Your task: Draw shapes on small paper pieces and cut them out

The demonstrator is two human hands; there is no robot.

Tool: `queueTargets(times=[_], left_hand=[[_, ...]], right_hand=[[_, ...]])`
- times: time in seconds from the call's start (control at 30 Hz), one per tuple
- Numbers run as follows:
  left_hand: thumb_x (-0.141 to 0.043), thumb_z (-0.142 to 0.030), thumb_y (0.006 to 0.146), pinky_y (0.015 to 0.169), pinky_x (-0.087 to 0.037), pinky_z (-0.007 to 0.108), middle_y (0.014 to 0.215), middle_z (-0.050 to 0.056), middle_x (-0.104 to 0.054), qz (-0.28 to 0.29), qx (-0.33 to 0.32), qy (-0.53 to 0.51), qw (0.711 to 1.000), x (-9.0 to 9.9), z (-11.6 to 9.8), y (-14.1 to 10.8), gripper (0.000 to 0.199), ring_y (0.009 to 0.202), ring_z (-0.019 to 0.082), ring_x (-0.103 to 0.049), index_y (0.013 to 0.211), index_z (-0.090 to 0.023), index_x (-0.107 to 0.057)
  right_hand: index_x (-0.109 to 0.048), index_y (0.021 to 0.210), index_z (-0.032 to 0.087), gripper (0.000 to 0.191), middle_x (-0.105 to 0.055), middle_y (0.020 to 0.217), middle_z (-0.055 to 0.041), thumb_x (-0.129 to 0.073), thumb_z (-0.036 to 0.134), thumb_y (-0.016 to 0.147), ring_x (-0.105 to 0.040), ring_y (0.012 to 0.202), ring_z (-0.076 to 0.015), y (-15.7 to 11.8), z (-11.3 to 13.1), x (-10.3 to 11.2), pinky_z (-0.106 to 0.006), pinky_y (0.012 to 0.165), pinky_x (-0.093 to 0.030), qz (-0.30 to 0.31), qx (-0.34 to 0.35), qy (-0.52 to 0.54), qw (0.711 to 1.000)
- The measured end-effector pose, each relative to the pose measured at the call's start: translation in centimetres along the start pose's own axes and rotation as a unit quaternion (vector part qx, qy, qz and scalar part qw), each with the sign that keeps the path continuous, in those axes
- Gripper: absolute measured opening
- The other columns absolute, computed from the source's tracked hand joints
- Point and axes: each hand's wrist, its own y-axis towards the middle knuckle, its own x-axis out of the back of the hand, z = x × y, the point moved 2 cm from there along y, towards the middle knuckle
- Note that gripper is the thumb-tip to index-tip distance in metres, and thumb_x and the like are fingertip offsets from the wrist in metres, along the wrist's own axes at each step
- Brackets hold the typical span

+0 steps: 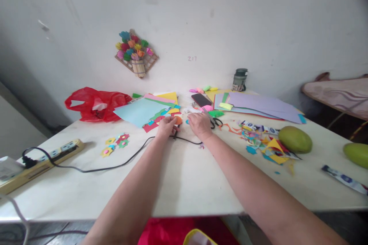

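My left hand (167, 125) is closed at the middle of the table, its fingertips pinching the edge of a small orange paper piece (178, 120). To its right, my right hand (199, 123) rests with curled fingers beside a small blue piece (187, 121); whatever its fingers hold is too small to make out. Black-handled scissors (217, 123) lie just right of that hand. Behind the hands are a dark phone (201, 100) and a pink packet (206, 108). Several small paper flowers (123, 143) lie to the left.
A black cable (106, 168) runs from the power strip (43, 164) across the table. At the back are a red plastic bag (94, 103) and coloured sheets (255, 105). Paper scraps (267, 147), a green fruit (295, 139) and a glue tube (345, 179) lie on the right.
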Motion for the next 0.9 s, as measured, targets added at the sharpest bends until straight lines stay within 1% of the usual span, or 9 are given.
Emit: queueTargets(times=[0.1, 0.2, 0.3, 0.37, 0.5, 0.63, 0.73, 0.83, 0.9], left_hand=[[-0.064, -0.034, 0.073, 0.037, -0.036, 0.017, 0.058, 0.002, -0.064, 0.012, -0.009, -0.030, 0.999, -0.2, -0.2, -0.1, 0.021, 0.045, 0.012, -0.060, 0.074, -0.014, -0.056], [-0.066, -0.029, 0.072, 0.045, -0.043, 0.018, 0.064, 0.002, -0.065, 0.029, -0.007, -0.085, 0.996, -0.4, -0.2, -0.2, 0.019, 0.055, 0.013, -0.064, 0.074, -0.013, -0.056], [-0.066, -0.024, 0.072, 0.055, -0.049, 0.021, 0.062, 0.002, -0.063, 0.045, 0.008, -0.140, 0.989, -0.5, -0.2, -0.3, 0.015, 0.058, 0.013, -0.065, 0.074, -0.013, -0.056], [-0.064, -0.025, 0.074, 0.061, -0.051, 0.024, 0.061, 0.002, -0.063, 0.049, 0.017, -0.174, 0.983, -0.6, -0.2, -0.4, 0.015, 0.058, 0.013, -0.065, 0.074, -0.013, -0.055], [-0.060, -0.037, 0.080, 0.067, -0.053, 0.029, 0.065, 0.003, -0.064, 0.063, 0.023, -0.209, 0.976, -0.7, -0.4, -0.7, 0.024, 0.061, 0.014, -0.065, 0.077, -0.013, -0.055], [-0.072, -0.032, 0.069, 0.066, -0.052, 0.025, 0.063, 0.002, -0.064, 0.084, 0.011, -0.192, 0.978, -0.7, -0.3, -0.6, 0.027, 0.062, 0.013, -0.065, 0.074, -0.013, -0.054], [-0.075, -0.030, 0.065, 0.066, -0.052, 0.024, 0.062, 0.002, -0.064, 0.078, 0.010, -0.180, 0.980, -0.6, -0.2, -0.5, 0.028, 0.063, 0.013, -0.066, 0.071, -0.014, -0.053], [-0.074, -0.030, 0.067, 0.068, -0.052, 0.026, 0.069, 0.004, -0.067, 0.081, 0.001, -0.174, 0.981, -0.6, -0.2, -0.5, 0.027, 0.069, 0.016, -0.068, 0.075, -0.013, -0.055], [-0.073, -0.031, 0.068, 0.069, -0.052, 0.026, 0.075, 0.005, -0.069, 0.091, -0.012, -0.174, 0.980, -0.6, -0.3, -0.5, 0.027, 0.074, 0.017, -0.069, 0.079, -0.013, -0.056]], right_hand=[[-0.066, 0.093, 0.014, 0.036, -0.068, 0.096, -0.0105, -0.032, 0.022, 0.094, -0.055, 0.082, -0.0206, -0.1, 0.5, 0.5, -0.034, 0.075, -0.030, -0.050, 0.038, 0.005, 0.998], [-0.065, 0.102, 0.014, 0.035, -0.067, 0.103, -0.0100, -0.031, 0.021, 0.095, -0.054, 0.086, -0.0204, -0.2, 1.4, 0.6, -0.034, 0.075, -0.030, -0.045, 0.109, 0.007, 0.993], [-0.063, 0.108, 0.015, 0.036, -0.066, 0.107, -0.0099, -0.030, 0.019, 0.095, -0.053, 0.089, -0.0205, -0.3, 1.8, 0.6, -0.034, 0.074, -0.031, -0.036, 0.149, -0.003, 0.988], [-0.064, 0.106, 0.014, 0.036, -0.065, 0.108, -0.0103, -0.030, 0.019, 0.095, -0.052, 0.089, -0.0208, -0.3, 1.9, 0.6, -0.035, 0.074, -0.032, -0.031, 0.158, -0.008, 0.987], [-0.067, 0.098, 0.015, 0.034, -0.065, 0.106, -0.0116, -0.033, 0.018, 0.094, -0.052, 0.089, -0.0213, -0.3, 1.9, 0.5, -0.036, 0.075, -0.034, -0.020, 0.164, -0.003, 0.986], [-0.065, 0.103, 0.015, 0.034, -0.065, 0.107, -0.0117, -0.033, 0.018, 0.094, -0.053, 0.091, -0.0214, -0.4, 1.9, 0.5, -0.036, 0.078, -0.035, -0.023, 0.163, 0.014, 0.986], [-0.065, 0.104, 0.015, 0.030, -0.065, 0.112, -0.0111, -0.038, 0.020, 0.091, -0.054, 0.096, -0.0221, -0.3, 1.6, 0.4, -0.036, 0.083, -0.036, -0.037, 0.110, 0.068, 0.991], [-0.066, 0.100, 0.015, 0.028, -0.066, 0.109, -0.0118, -0.043, 0.021, 0.087, -0.057, 0.097, -0.0217, -0.2, 0.6, 0.0, -0.033, 0.085, -0.040, -0.056, -0.037, 0.160, 0.985], [-0.066, 0.097, 0.015, 0.027, -0.069, 0.098, -0.0107, -0.043, 0.023, 0.085, -0.061, 0.087, -0.0201, -0.1, -0.3, -0.4, -0.031, 0.080, -0.043, -0.041, -0.144, 0.235, 0.960]])
